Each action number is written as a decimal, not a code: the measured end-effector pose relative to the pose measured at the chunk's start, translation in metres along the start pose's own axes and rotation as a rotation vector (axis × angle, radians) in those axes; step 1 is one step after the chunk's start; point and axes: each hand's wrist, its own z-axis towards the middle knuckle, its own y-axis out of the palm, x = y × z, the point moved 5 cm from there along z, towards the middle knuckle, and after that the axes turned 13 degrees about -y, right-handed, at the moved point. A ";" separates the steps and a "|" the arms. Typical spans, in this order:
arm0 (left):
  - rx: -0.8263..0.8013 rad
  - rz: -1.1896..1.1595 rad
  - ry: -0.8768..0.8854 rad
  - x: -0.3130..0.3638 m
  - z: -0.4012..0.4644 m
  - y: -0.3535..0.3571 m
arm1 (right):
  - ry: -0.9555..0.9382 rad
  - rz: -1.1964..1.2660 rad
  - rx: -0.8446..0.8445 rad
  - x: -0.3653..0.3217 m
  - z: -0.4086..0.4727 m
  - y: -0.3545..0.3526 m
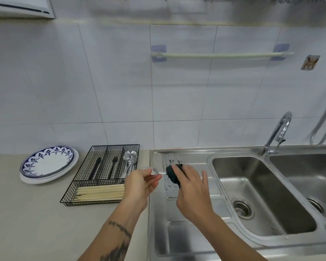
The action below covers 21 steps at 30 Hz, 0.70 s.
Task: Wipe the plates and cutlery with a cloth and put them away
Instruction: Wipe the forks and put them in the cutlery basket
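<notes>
My left hand (141, 182) pinches one end of a metal piece of cutlery (155, 172) over the counter's edge. My right hand (193, 189) grips a dark cloth (172, 172) wrapped around the cutlery's other end. Forks (170, 159) lie on the steel draining board (186, 234) just behind the hands. A stack of plates (47, 163), the top one white with a blue pattern, sits on the counter at the left. A black wire cutlery tray (102, 174) holds spoons (130, 161), dark utensils and wooden chopsticks (100, 192).
A double steel sink (262, 193) with a chrome tap (277, 134) fills the right side. A towel rail (220, 55) is fixed to the tiled wall. A beige counter (26, 223) stretches to the left.
</notes>
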 end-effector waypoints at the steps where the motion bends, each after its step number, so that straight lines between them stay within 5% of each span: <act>1: -0.013 -0.007 -0.014 0.005 0.002 -0.005 | -0.041 -0.022 0.008 -0.013 0.006 0.002; 8: -0.120 0.040 0.036 0.046 0.017 -0.040 | -0.026 -0.106 0.101 -0.032 0.032 0.013; 15: -0.138 0.482 0.431 0.068 0.030 -0.062 | -0.009 -0.030 0.168 -0.041 0.047 0.010; 21: -0.147 0.506 0.604 0.081 0.032 -0.060 | -0.015 0.040 0.159 -0.039 0.051 0.015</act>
